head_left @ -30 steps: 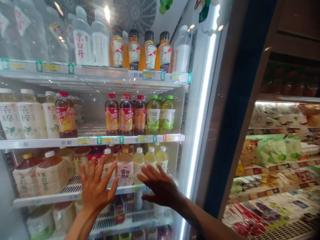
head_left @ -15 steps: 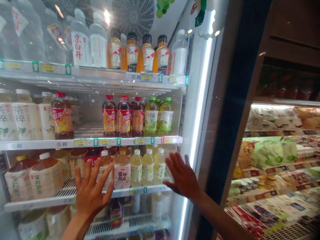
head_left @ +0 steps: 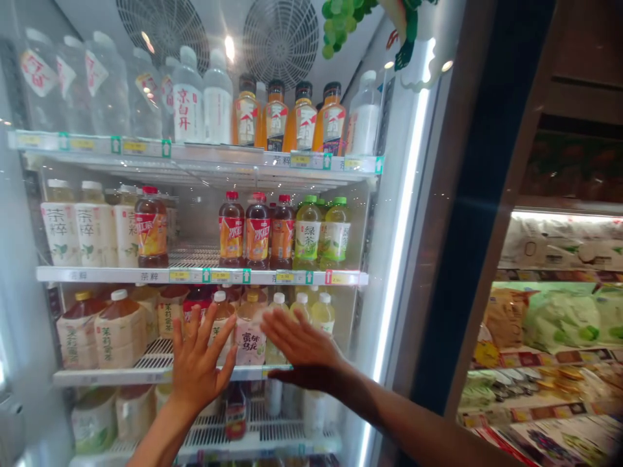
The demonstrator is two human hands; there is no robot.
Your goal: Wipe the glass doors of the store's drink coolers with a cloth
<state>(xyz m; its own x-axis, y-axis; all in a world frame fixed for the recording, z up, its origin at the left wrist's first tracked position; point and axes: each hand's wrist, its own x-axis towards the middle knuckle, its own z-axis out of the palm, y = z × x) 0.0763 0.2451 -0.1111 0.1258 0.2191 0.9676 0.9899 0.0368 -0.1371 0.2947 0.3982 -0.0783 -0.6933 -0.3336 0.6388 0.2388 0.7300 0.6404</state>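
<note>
My left hand lies flat with spread fingers on the glass door of a drinks fridge, low and left of centre. Beside it my right hand also rests open against the glass, fingers pointing left. Neither hand holds anything. Behind the hands, on the third shelf, stand small pale bottles and large tea jugs. The shelf above carries red-capped brown tea bottles and green-capped bottles.
The top shelf holds water bottles and orange bottles below two fans. A lit strip and dark door frame bound the fridge on the right. Open shelves of packaged snacks stand further right.
My right hand has slid back left across the glass, from near the lit strip to beside my left hand. The view shifted slightly, and my left hand stays flat on the glass.
</note>
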